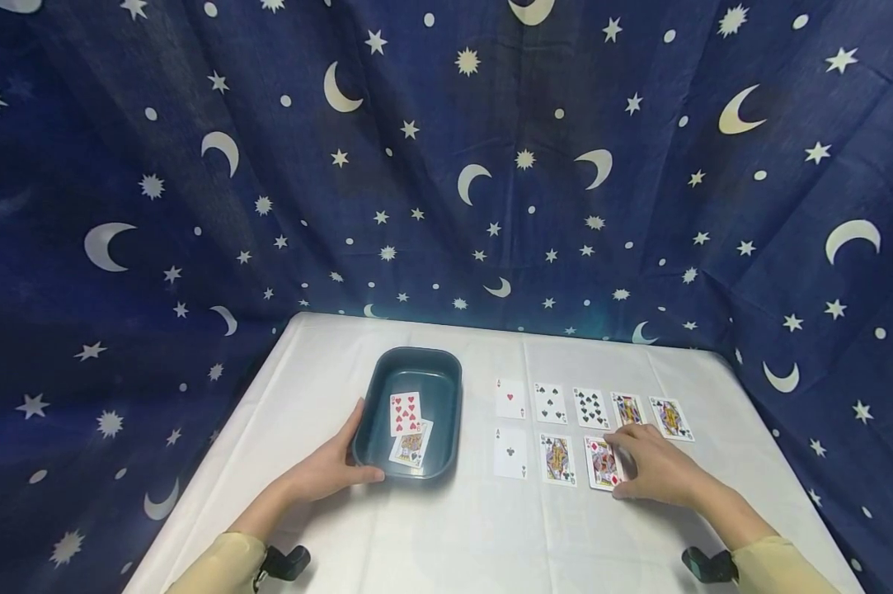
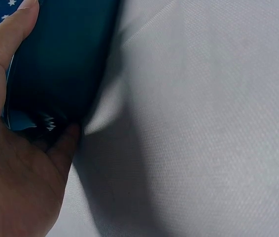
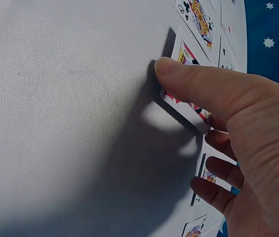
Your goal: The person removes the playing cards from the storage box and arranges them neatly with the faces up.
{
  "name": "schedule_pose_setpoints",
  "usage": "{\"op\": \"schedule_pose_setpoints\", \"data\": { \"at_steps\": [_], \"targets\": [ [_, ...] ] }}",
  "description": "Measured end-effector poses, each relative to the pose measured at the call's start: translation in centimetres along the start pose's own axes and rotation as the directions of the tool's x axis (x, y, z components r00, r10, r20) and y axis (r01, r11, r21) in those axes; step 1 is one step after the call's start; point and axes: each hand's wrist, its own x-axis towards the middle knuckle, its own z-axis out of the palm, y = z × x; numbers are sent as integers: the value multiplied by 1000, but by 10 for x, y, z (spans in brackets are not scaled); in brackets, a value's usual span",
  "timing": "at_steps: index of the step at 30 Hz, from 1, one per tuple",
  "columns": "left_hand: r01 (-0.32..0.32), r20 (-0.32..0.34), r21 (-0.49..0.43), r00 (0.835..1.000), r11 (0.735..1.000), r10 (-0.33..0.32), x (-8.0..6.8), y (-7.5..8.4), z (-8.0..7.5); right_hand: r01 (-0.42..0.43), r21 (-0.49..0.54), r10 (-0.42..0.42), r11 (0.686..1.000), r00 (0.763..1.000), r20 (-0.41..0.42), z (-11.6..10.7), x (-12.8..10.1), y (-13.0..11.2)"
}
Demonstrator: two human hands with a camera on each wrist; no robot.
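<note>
My left hand (image 1: 335, 470) grips the near left corner of a dark teal tray (image 1: 416, 355), fingers along its left wall and thumb on the near wall. The left wrist view shows the hand (image 2: 11, 163) wrapped round the tray's dark wall (image 2: 60, 59). Two cards (image 1: 409, 425) lie inside the tray, a red number card over a face card. My right hand (image 1: 642, 466) pinches a red face card (image 1: 600, 466) at the right end of the near row. In the right wrist view the thumb (image 3: 179, 69) presses that card's (image 3: 186, 54) edge, which is slightly raised.
Cards lie face up in two rows on the white tablecloth (image 1: 453, 536): several in the far row (image 1: 590, 407), and an ace of clubs (image 1: 509, 452) and a face card (image 1: 557, 459) in the near row. A dark blue star-and-moon curtain (image 1: 446, 165) surrounds the table.
</note>
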Motion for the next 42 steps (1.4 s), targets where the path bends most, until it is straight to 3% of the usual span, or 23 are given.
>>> {"op": "schedule_pose_setpoints", "data": {
  "at_steps": [30, 42],
  "targets": [
    [-39, 5, -13, 999, 999, 39, -1, 0, 0, 1, 37, -2, 999, 1000, 28, 1, -2, 0],
    [-13, 8, -17, 1000, 1000, 13, -1, 1, -1, -8, 33, 6, 999, 999, 45, 2, -1, 2]
  ]
}}
